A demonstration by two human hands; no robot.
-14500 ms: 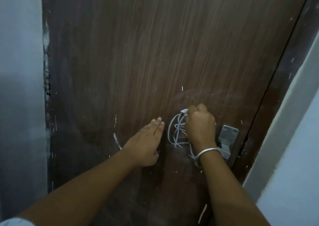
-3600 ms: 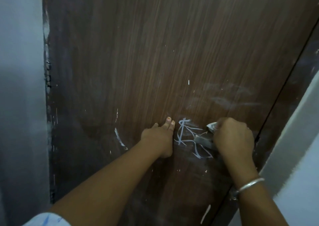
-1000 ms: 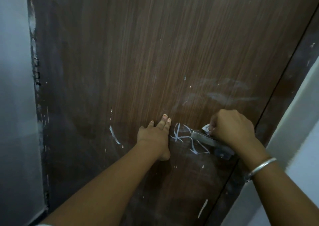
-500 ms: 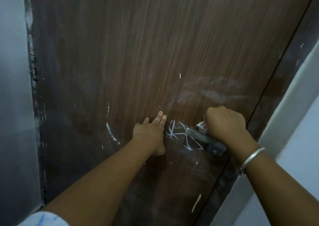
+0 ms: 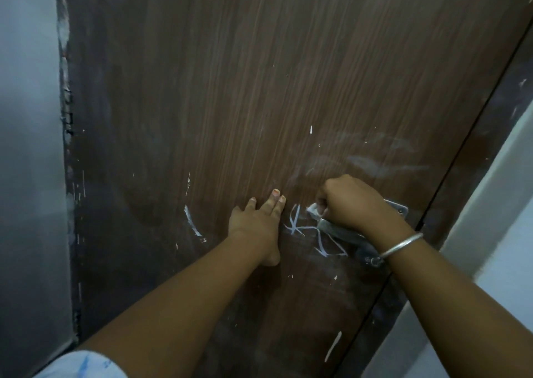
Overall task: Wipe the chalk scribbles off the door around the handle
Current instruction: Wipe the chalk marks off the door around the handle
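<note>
White chalk scribbles (image 5: 313, 233) sit low on the brown door (image 5: 288, 89), right between the two hands and partly under the metal handle (image 5: 340, 232). The right hand (image 5: 352, 201) is balled into a fist around a small white cloth (image 5: 315, 209) just above the handle, bangle (image 5: 399, 246) on that wrist. The left hand (image 5: 256, 222) lies flat on the door just left of the scribbles, fingers straight and close together, with a hazy wiped smear (image 5: 372, 164) higher up.
</note>
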